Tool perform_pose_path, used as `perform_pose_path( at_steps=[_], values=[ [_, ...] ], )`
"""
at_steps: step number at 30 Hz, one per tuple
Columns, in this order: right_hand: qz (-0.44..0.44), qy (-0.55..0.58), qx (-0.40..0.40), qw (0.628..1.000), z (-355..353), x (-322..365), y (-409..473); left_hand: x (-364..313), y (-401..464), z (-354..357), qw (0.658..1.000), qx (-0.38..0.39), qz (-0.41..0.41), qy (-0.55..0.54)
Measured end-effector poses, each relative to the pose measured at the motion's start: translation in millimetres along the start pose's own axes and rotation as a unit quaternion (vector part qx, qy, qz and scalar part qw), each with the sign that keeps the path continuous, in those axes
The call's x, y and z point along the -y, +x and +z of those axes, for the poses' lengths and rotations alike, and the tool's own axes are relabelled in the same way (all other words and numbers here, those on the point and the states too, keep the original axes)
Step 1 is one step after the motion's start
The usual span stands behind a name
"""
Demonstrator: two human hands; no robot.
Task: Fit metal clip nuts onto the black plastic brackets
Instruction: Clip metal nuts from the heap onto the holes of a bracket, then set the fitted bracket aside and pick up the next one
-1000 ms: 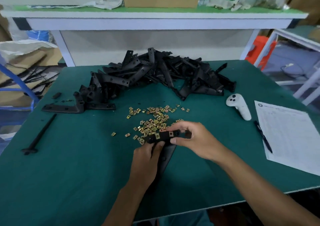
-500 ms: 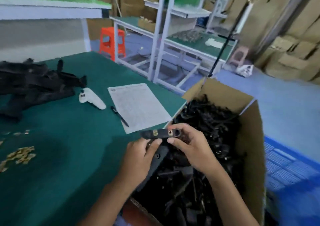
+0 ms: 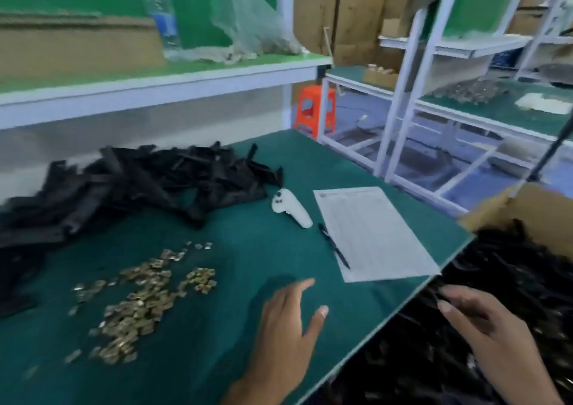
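Observation:
A heap of black plastic brackets [image 3: 133,187] lies at the back left of the green table [image 3: 254,259]. Several brass-coloured clip nuts [image 3: 142,302] are scattered in front of it. My left hand [image 3: 288,333] hovers over the table near its right edge, fingers spread, holding nothing. My right hand [image 3: 486,330] is off the table, over a cardboard box [image 3: 533,209] filled with black brackets [image 3: 434,358]; its fingers are apart and nothing shows in its grip. The picture is blurred by motion.
A white controller [image 3: 291,207], a black pen [image 3: 335,246] and a printed sheet [image 3: 372,231] lie on the table's right side. A white shelf [image 3: 155,82] runs behind. An orange stool [image 3: 316,110] and white racks [image 3: 412,100] stand to the right.
Both hands held a bracket with clip nuts over the box half a second ago; now the bracket is gone from them. The left hand has moved back over the table and the view has swung left.

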State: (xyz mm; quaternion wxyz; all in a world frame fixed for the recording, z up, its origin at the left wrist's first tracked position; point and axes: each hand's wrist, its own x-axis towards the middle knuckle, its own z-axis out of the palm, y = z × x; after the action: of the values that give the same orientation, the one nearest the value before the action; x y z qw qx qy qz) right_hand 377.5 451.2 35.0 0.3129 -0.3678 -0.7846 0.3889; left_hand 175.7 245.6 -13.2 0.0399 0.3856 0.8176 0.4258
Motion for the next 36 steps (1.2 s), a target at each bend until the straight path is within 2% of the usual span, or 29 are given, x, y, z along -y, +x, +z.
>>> perform_pose_path(
  at_steps=[3,7,11,13,16,18,21,23,24,27,30,32,35,36],
  values=[
    [-0.025,-0.007,0.098,0.995,74,29,16,53,-6,-69,0.99,-0.108,-0.068,0.052],
    [-0.103,0.029,0.221,0.969,181,92,30,118,-35,-147,0.953,-0.233,-0.154,0.12],
    [-0.159,0.042,0.336,0.927,296,154,57,163,-66,-179,0.907,-0.279,-0.241,0.206],
    [-0.155,-0.006,0.368,0.917,355,180,78,171,-68,-181,0.897,-0.286,-0.234,0.242],
    [-0.111,-0.066,0.379,0.916,422,196,109,166,-64,-177,0.904,-0.298,-0.132,0.276],
    [-0.073,-0.105,0.369,0.921,441,194,119,164,-61,-177,0.908,-0.3,-0.095,0.275],
    [-0.056,-0.054,0.335,0.939,438,192,122,167,-62,-177,0.905,-0.318,-0.095,0.267],
    [-0.043,0.058,0.329,0.942,415,198,111,168,-63,-176,0.907,-0.319,-0.088,0.261],
    [-0.024,0.124,0.342,0.931,398,200,101,168,-64,-176,0.91,-0.318,-0.08,0.253],
    [0.002,0.241,0.438,0.866,334,204,57,161,-67,-177,0.925,-0.318,-0.082,0.191],
    [-0.001,0.245,0.517,0.82,278,199,5,138,-67,-179,0.933,-0.335,-0.117,0.061],
    [-0.01,0.244,0.568,0.786,254,194,-17,116,-69,-183,0.939,-0.335,-0.084,0.003],
    [0.003,0.263,0.681,0.683,236,184,-27,82,-72,-191,0.958,-0.282,0.0,-0.054],
    [0.024,0.261,0.703,0.661,232,182,-28,74,-76,-193,0.96,-0.268,0.015,-0.079]
  ],
)
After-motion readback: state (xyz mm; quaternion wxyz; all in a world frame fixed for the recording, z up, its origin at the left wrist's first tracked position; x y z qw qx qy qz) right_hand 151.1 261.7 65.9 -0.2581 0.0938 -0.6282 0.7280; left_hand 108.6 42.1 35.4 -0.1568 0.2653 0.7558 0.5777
